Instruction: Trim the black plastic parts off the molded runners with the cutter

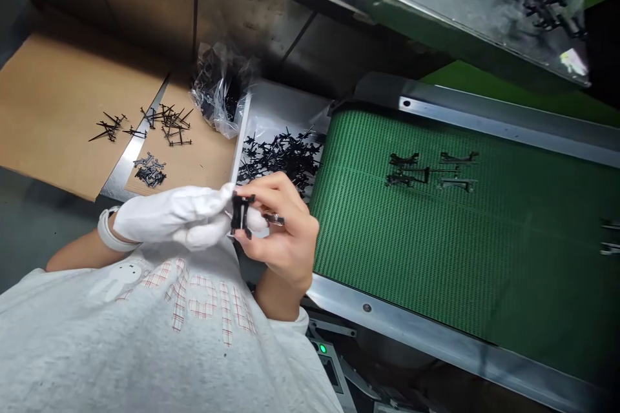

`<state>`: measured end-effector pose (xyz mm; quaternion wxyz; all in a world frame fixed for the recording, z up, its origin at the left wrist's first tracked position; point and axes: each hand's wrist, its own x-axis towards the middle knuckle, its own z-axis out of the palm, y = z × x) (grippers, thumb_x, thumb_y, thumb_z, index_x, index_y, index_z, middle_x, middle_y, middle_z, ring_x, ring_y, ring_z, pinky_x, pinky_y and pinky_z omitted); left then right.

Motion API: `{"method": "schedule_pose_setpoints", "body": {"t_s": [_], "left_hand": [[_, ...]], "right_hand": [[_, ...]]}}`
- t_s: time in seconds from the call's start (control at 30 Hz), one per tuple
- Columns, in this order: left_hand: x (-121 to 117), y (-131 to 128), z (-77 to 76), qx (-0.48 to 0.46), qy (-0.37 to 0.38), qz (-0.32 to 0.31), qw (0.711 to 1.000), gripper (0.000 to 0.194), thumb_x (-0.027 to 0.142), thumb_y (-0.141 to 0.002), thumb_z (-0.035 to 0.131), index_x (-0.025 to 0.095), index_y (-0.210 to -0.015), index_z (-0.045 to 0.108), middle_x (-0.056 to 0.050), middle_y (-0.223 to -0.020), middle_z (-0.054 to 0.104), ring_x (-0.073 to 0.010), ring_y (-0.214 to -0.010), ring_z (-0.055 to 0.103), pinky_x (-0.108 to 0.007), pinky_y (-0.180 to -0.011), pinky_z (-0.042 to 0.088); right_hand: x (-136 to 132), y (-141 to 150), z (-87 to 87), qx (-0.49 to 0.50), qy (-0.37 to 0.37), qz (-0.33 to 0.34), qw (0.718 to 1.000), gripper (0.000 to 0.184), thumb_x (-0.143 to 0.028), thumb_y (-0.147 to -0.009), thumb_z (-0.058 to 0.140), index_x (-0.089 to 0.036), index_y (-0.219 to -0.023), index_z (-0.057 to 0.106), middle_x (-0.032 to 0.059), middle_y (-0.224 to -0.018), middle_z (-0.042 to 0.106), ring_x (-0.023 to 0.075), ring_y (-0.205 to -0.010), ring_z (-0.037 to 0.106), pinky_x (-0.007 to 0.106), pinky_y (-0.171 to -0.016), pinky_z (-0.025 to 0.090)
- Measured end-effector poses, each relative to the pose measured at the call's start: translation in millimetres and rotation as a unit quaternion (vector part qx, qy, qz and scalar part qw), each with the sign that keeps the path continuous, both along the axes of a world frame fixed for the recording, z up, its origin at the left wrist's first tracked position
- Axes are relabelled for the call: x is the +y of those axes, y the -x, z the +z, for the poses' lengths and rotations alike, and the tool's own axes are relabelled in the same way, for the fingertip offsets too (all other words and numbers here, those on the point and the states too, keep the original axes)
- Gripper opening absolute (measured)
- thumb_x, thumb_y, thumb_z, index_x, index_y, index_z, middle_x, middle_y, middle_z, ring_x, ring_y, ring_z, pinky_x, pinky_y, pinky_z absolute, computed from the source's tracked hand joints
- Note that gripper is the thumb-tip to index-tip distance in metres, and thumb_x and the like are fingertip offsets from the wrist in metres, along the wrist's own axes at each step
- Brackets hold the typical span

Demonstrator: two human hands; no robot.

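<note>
A small black plastic part (242, 215) stands between the person's hands, held over the chest, with a small metal piece (274, 219) poking out just beside it. The bare right hand (281, 232) has it in a firm grip, thumb and fingers pinched around it, while the left hand (172, 216), in a white glove, clenches it from the other side, a white band (110, 232) circling that wrist. Just past the hands sits a white tray (290, 100) heaped with similar black parts (281, 158), and against its far corner slumps a clear plastic bag (220, 93) with more of them inside. To the left, a cardboard sheet (58, 90) carries loose black pins (167, 126) and a smaller pile of parts (150, 172) near its edge beside the tray. To the right runs a green conveyor belt (484, 271) between steel rails (508, 119) — a few black parts (426, 171) lie on it, well apart from the hands. Below the belt's near rail, a green light (322, 348) glows on a control box (332, 374).
</note>
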<state>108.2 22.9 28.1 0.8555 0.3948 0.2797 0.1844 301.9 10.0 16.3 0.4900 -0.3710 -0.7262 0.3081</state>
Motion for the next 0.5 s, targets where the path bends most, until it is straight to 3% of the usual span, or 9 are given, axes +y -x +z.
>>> {"method": "schedule_pose_setpoints", "body": {"t_s": [0.1,0.17,0.37,0.5], "left_hand": [[-2.6,-7.9,-2.4,-0.099,0.044,0.003,0.994,0.046,0.056,-0.095,0.060,0.017,-0.071,0.057,0.008,-0.047,0.031,-0.0078,-0.044,0.023,-0.023,-0.044,0.022],[-2.8,-12.3,-1.8,-0.109,0.045,0.020,0.993,0.040,0.055,-0.094,0.063,0.017,-0.085,0.063,0.010,-0.048,0.031,-0.0072,-0.044,0.022,-0.022,-0.044,0.021],[-1.7,-15.3,4.3,-0.003,0.005,0.055,0.998,0.040,0.055,-0.093,0.064,0.016,-0.081,0.060,0.007,-0.051,0.043,-0.0060,-0.046,0.030,-0.021,-0.047,0.028],[-2.4,-13.9,8.0,0.049,0.004,0.051,0.998,0.041,0.058,-0.091,0.065,0.018,-0.081,0.061,0.009,-0.044,0.041,-0.0067,-0.043,0.030,-0.021,-0.048,0.030]], "right_hand": [[2.8,3.7,-7.8,0.048,0.000,0.026,0.999,0.025,-0.041,-0.090,0.071,-0.026,-0.109,0.071,0.0010,-0.086,0.063,0.0151,-0.072,0.056,0.026,-0.052,0.047],[2.2,4.7,-11.2,0.057,0.014,0.041,0.997,0.027,-0.037,-0.089,0.073,-0.028,-0.114,0.071,0.0008,-0.088,0.061,0.0152,-0.075,0.056,0.025,-0.054,0.047],[-3.1,-4.8,-10.0,0.013,0.039,0.065,0.997,0.049,-0.035,-0.091,0.073,-0.035,-0.138,0.062,0.0021,-0.101,0.059,0.0158,-0.083,0.057,0.028,-0.066,0.055],[-4.2,-11.9,-5.9,-0.007,0.019,0.087,0.996,0.070,-0.064,-0.088,0.065,-0.035,-0.150,0.051,0.0031,-0.101,0.059,0.0168,-0.080,0.055,0.032,-0.067,0.057]]}}
